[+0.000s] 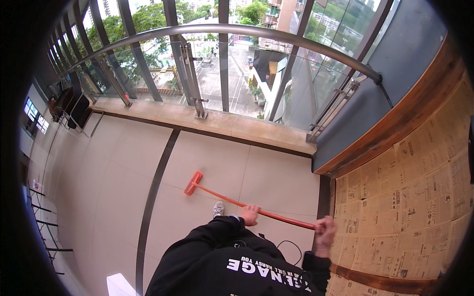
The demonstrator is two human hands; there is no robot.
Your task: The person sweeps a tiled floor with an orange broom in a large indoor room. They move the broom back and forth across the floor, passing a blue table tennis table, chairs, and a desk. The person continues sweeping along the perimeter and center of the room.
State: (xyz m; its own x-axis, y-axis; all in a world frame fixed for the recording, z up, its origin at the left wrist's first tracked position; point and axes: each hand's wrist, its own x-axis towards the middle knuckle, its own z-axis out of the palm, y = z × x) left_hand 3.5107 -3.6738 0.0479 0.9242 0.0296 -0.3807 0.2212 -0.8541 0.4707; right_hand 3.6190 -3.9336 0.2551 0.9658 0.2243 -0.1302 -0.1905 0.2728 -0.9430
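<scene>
A long-handled red broom point(228, 200) slants across in front of me, its flat head point(193, 183) down on the tiled floor to the left. My left hand point(250, 215) is closed around the middle of the handle. At the handle's right end, my right hand point(325, 232) wraps its fingers around the tip, beside the paper-covered wall. The broom head looks slightly blurred, and its bristles cannot be made out. One shoe point(218, 208) shows just below the handle, near my left hand.
Ahead, a low ledge point(222, 123) carries a glass railing with a curved metal handrail point(237, 29). A wall with printed brown paper point(400, 197) stands close on the right. A dark chair point(79, 111) is at the far left, and a white object point(120, 285) at the lower left.
</scene>
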